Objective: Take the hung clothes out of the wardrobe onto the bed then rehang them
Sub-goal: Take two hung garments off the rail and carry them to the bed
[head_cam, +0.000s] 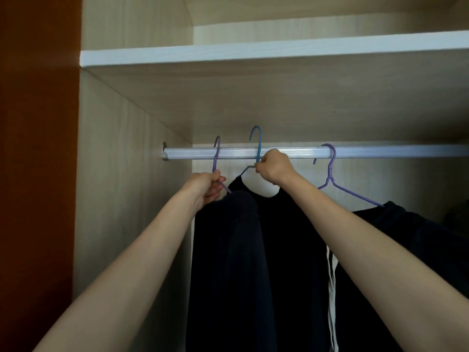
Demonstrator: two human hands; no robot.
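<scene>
A silver rail (380, 151) runs across the wardrobe. My left hand (206, 188) grips the neck of a purple hanger (216, 158) carrying a dark navy garment (228, 262); its hook is at the rail's left end. My right hand (274, 167) grips the neck of a blue hanger (257, 141) whose hook stands above the rail; a black top (291, 250) hangs from it. To the right, a second purple hanger (332, 171) is hooked over the rail, tilted, with a dark garment (406, 250) that has white drawstrings (331, 288).
A white-edged shelf (253, 53) sits above the rail. The wardrobe's pale wooden side wall (121, 199) is close on the left, and a red-brown panel (38, 174) lies beyond it. The rail stretches on to the right.
</scene>
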